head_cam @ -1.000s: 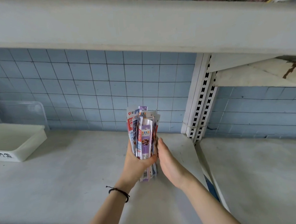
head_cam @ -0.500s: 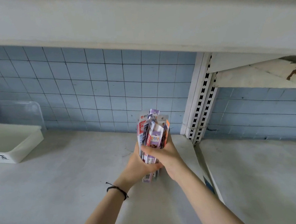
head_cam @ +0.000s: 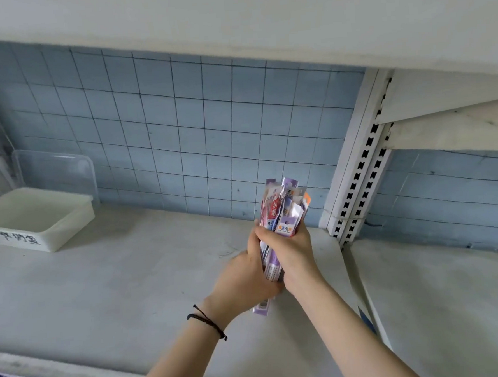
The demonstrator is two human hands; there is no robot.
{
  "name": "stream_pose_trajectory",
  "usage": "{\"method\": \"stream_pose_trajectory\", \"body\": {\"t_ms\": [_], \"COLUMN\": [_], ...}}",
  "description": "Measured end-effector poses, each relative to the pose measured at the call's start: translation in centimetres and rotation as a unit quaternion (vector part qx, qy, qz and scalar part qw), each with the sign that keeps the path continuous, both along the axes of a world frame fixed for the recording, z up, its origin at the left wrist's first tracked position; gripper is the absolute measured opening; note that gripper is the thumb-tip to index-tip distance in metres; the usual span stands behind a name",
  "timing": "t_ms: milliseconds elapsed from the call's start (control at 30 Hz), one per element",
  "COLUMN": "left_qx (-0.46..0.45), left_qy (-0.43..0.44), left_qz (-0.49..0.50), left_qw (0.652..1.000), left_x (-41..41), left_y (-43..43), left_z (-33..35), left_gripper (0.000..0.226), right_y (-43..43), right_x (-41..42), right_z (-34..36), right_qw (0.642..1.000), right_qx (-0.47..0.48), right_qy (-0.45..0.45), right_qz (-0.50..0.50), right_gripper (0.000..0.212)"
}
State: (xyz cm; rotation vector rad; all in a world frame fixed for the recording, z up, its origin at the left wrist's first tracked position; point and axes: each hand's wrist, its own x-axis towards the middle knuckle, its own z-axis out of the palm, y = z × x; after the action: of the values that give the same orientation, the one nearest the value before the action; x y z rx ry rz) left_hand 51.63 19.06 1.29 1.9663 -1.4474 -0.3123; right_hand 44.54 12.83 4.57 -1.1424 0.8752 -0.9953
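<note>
A bundle of slim packets [head_cam: 284, 212] stands near-upright over the shelf [head_cam: 116, 284], near its back right corner. The left hand [head_cam: 241, 279] is wrapped round its lower half and the right hand [head_cam: 289, 250] round its middle. The packets look light, slick and loose, so a firm mid-length squeeze seems best. Their tops tilt slightly toward the back edge.

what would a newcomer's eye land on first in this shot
The eye goes first to the bright bundle of slim packets, held upright toward the right end of the grey shelf. The left hand grips its lower part and the right hand wraps round it just above. Next comes the white tub at the shelf's far left, by the blue tiled wall.
</note>
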Motion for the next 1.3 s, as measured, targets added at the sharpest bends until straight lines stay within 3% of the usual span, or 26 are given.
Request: {"method": "stream_pose_trajectory", "body": {"t_ms": [200,367,500,633,700,767,833,867,933,1100,1233,1300], "left_qx": [-0.03,-0.059,-0.035,-0.035,0.001,0.028,0.006,-0.009,-0.019,-0.046,-0.075,-0.1], "left_qy": [-0.017,0.05,-0.027,-0.084,-0.022,0.159,0.317,0.356,0.386,0.435,0.442,0.453], "left_qz": [-0.03,-0.069,-0.042,-0.049,-0.096,-0.149,-0.171,-0.165,-0.144,-0.1,-0.106,-0.101], "left_qw": [0.999,0.995,0.998,0.995,0.995,0.976,0.933,0.92,0.911,0.894,0.887,0.88], "left_x": [2.9,8.9,14.9,21.2,24.4,26.9,28.8,29.6,31.0,34.6,37.3,39.2], "left_y": [2.7,6.4,11.4,16.8,19.6,22.1,24.3,25.2,26.7,27.8,26.9,26.1], "left_z": [1.5,2.4,3.2,3.7,4.0,4.3,4.2,4.0,3.5,3.1,4.2,4.5], "left_gripper": [0.123,0.109,0.095,0.108,0.117,0.109,0.08,0.057,0.03,0.063,0.05,0.063], "right_y": [1.6,5.1,9.5,14.8,17.2,19.1,20.6,21.3,22.5,23.8,22.6,21.5], "right_x": [2.8,8.2,14.2,20.6,23.1,25.0,26.4,27.0,28.3,31.5,34.3,36.1], "right_z": [1.6,3.0,3.1,2.4,2.5,2.9,3.4,3.5,3.6,3.3,3.4,3.7], "right_qw": [1.0,0.999,0.997,1.0,1.0,0.999,0.994,0.991,0.986,0.979,0.969,0.961], "right_qx": [-0.003,-0.045,-0.067,-0.016,0.006,0.031,0.069,0.088,0.106,0.126,0.15,0.16], "right_qy": [0.005,0.019,0.02,-0.006,-0.011,-0.03,-0.058,-0.076,-0.1,-0.141,-0.189,-0.221], "right_qz": [-0.02,0.021,0.038,-0.001,-0.012,-0.034,-0.061,-0.069,-0.076,-0.075,-0.047,-0.033], "right_gripper": [0.034,0.034,0.045,0.032,0.028,0.023,0.018,0.014,0.012,0.017,0.011,0.01]}}
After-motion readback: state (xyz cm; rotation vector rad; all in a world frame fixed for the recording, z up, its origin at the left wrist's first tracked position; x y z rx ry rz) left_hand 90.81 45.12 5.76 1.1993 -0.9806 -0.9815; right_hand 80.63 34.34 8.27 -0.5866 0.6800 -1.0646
